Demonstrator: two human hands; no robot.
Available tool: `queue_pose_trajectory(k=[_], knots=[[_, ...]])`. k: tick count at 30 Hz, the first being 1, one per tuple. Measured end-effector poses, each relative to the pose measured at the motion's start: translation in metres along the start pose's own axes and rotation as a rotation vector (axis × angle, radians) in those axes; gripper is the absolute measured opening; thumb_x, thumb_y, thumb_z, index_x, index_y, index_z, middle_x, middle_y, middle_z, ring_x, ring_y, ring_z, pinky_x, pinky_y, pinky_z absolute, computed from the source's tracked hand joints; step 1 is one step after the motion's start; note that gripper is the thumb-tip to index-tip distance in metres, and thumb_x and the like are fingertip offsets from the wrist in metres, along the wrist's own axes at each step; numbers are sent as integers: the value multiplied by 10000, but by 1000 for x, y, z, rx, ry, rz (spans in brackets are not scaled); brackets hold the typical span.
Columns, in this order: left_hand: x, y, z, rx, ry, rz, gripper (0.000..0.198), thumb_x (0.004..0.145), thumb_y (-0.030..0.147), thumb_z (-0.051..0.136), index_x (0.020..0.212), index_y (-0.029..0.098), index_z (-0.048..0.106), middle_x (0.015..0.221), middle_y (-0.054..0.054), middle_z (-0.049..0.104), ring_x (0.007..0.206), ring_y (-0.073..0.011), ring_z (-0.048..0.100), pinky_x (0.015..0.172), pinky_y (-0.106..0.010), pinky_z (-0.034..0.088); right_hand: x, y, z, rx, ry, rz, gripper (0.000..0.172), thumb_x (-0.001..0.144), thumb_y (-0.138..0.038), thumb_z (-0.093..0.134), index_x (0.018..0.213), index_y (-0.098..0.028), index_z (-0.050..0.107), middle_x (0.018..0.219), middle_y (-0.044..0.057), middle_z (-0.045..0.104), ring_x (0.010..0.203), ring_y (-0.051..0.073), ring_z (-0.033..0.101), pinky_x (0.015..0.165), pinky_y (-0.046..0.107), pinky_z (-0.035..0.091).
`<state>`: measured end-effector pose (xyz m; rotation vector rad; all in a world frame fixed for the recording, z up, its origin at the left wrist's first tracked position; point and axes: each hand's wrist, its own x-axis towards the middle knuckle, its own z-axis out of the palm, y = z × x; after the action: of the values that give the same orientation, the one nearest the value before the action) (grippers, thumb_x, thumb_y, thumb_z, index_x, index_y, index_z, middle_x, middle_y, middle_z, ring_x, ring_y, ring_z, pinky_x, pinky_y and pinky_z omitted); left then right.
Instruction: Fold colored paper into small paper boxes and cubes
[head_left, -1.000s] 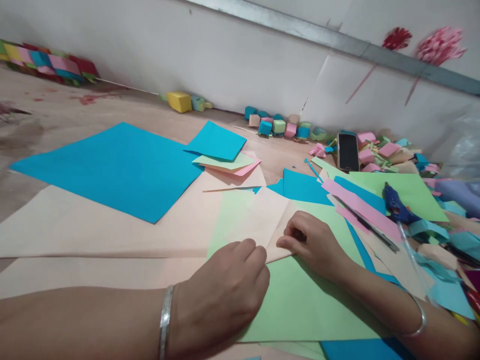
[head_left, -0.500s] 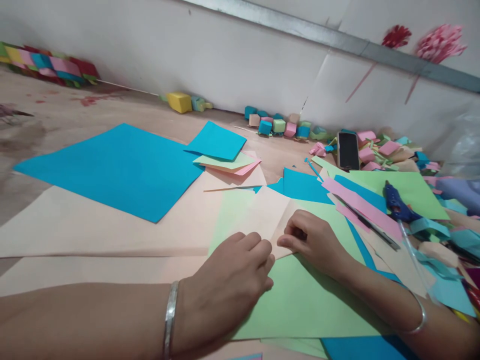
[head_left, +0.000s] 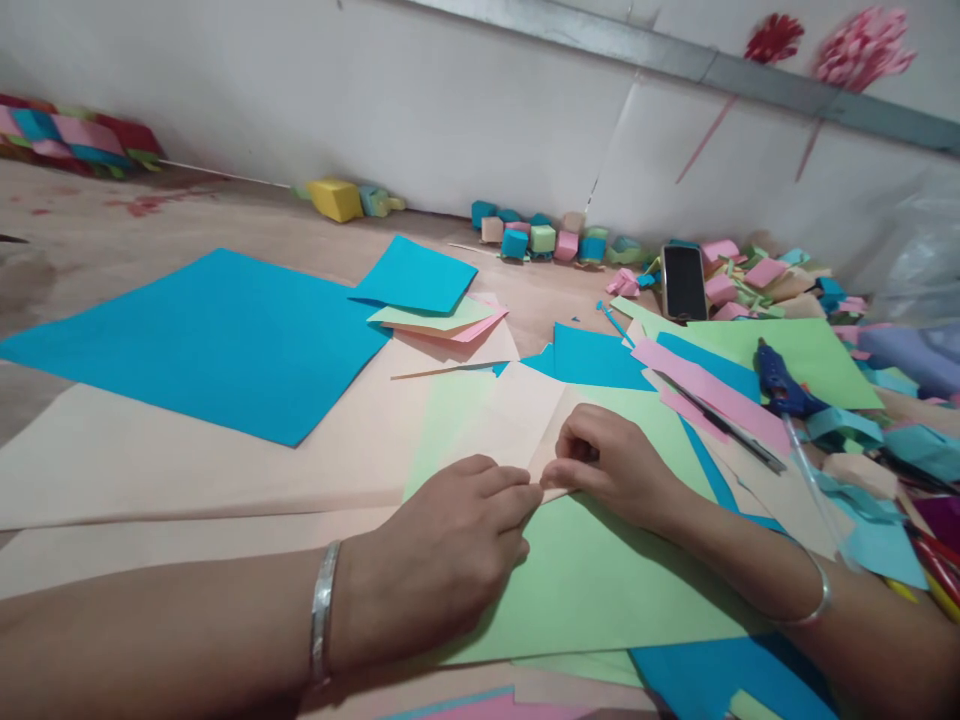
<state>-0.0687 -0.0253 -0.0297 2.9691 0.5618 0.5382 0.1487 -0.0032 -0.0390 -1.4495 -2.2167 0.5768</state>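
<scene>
A small pale peach piece of paper (head_left: 517,410), with a crease down it, lies on a light green sheet (head_left: 600,590) in front of me. My left hand (head_left: 442,555) is closed at its lower edge, fingers bent together and pressing down. Just to the right, my right hand (head_left: 619,465) pinches the same edge between thumb and curled fingers. The two hands nearly touch, and the left fingertips are partly hidden. Under the left forearm spread large peach sheets (head_left: 225,475).
A large blue sheet (head_left: 217,345) lies left, beside a stack topped by a small blue square (head_left: 420,275). To the right are scissors (head_left: 720,425), a blue glue gun (head_left: 784,385), a phone (head_left: 684,283) and scattered paper pieces. Several folded paper blocks (head_left: 515,243) line the wall.
My left hand has moved slightly and its fingers lie flatter along the paper's edge, close against my right fingertips. The whole view has shifted a little.
</scene>
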Motion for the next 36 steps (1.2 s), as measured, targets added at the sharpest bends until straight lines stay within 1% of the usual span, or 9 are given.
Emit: queue_pose_trajectory(k=[6,11,17,21,25,28,31,33,36], knots=[[1,1,-3,2,-35,-10,164,916,143,488,893,144,650,909,-82,663,950,-214,572,830,-376,455,1,3,-6,-123,-52,-88,405,755,-481,710,627,-189,460,643,-18,509,630,126,421,560,260,249],[3,2,-6,9,-42,-17,183,919,140,480,932,147,663,958,-94,666,952,-216,581,832,-384,470,8,17,-28,-163,-261,-178,375,740,-494,720,637,-196,517,653,-22,544,642,130,458,557,259,264],[2,-1,-6,26,-72,40,185,911,137,491,984,137,662,1019,-114,669,976,-224,590,821,-381,494,9,37,-62,-173,-370,-17,194,681,-258,763,622,-209,585,683,-31,620,654,135,528,542,253,293],[-1,1,-8,51,-106,48,185,887,137,503,962,131,673,1041,-125,666,998,-235,597,820,-380,509,8,40,-72,-191,-399,80,118,689,-221,712,654,-209,600,709,-18,650,638,143,555,526,251,317],[-2,3,-4,37,-21,11,203,907,138,467,940,126,667,1017,-108,678,950,-220,625,783,-370,530,6,40,-69,-221,-314,36,164,672,-237,723,808,-209,636,845,19,650,756,179,579,596,265,390],[-2,2,-1,35,58,-7,200,917,139,457,973,103,645,1011,-111,677,925,-226,637,757,-376,545,6,42,-62,-159,-191,-30,276,783,-202,603,1059,-199,610,991,65,639,852,187,588,671,281,439],[-1,0,-2,74,51,28,224,917,102,414,1012,89,617,987,-127,669,871,-218,639,696,-355,553,6,43,-53,-125,-90,-38,348,849,-116,451,1169,-186,570,1065,93,644,924,192,591,734,295,450],[0,-2,-5,101,30,57,251,911,72,379,1039,88,594,984,-133,663,859,-206,631,672,-331,552,8,41,-49,-135,-51,7,370,849,-104,434,1188,-178,563,1035,90,656,928,196,591,728,291,443],[4,-4,-9,139,17,77,269,911,75,382,1121,89,550,979,-127,657,894,-211,610,714,-346,546,9,36,-49,-93,-34,113,317,856,-180,477,1158,-158,573,827,44,645,752,169,582,612,261,408]])
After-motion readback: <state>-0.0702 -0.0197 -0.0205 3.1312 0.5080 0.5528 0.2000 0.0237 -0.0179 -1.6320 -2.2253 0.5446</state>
